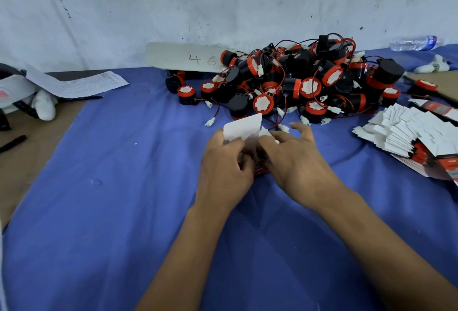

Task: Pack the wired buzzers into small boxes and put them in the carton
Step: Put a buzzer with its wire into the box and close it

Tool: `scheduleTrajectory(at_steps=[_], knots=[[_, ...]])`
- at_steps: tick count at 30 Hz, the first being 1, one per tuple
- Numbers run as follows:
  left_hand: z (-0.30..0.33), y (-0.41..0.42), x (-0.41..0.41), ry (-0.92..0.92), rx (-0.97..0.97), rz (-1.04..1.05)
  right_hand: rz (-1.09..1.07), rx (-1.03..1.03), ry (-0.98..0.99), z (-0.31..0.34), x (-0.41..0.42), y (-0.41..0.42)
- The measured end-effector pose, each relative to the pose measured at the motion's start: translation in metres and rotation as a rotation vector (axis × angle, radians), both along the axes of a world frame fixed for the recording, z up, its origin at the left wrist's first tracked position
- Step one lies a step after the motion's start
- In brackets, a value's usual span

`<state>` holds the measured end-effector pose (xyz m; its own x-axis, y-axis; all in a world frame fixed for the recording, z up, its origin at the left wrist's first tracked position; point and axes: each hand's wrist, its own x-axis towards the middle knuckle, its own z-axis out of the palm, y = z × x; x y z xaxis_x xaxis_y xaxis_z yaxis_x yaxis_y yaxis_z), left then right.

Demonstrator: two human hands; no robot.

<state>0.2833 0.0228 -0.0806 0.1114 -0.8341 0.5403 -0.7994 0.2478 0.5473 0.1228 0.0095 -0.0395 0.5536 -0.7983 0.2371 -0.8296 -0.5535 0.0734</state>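
Box being folded up beside the buzzer heap

Head view: both hands meet at the middle of the blue cloth (104,211) over one small box (244,128), its white flap standing up on the far side. The left hand (224,165) curls its fingers round the box's near left side and grips it; the right hand (295,159) pinches the right edge with thumb and forefinger while its other fingers spread loosely. Whether a buzzer already sits inside is hidden by the hands. The pile of wired buzzers (297,80) lies just beyond, far and to the right, with one white connector trailing close to the right fingertips. A stack of flat boxes (409,132) fans out at the far right edge. No carton is clearly in sight.

To do this step well, I judge the left hand should steady the body while the right squares the walls, keeps any wire tucked inside, then folds the flap shut without creasing it.
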Motion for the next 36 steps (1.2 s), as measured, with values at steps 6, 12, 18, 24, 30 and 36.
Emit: scheduleTrajectory(at_steps=[6, 12, 18, 24, 30, 36], knots=[[0.001, 0.001, 0.000, 0.040, 0.006, -0.038, -0.012, -0.008, 0.054, -0.001, 0.005, 0.001], [-0.002, 0.008, 0.004, 0.210, -0.109, -0.113, -0.127, 0.035, -0.169, -0.005, 0.014, -0.005], [0.000, 0.011, 0.002, 0.401, -0.082, -0.104, -0.201, 0.123, -0.381, 0.009, 0.014, -0.010], [-0.002, 0.008, 0.004, 0.549, -0.013, -0.121, -0.207, -0.025, -0.243, 0.022, 0.027, -0.022], [-0.001, 0.007, 0.007, 0.583, 0.011, -0.136, -0.214, 0.161, -0.426, 0.018, 0.020, -0.037], [-0.002, 0.007, 0.007, 0.548, -0.029, -0.156, -0.321, 0.409, -0.423, 0.006, 0.021, -0.064]])
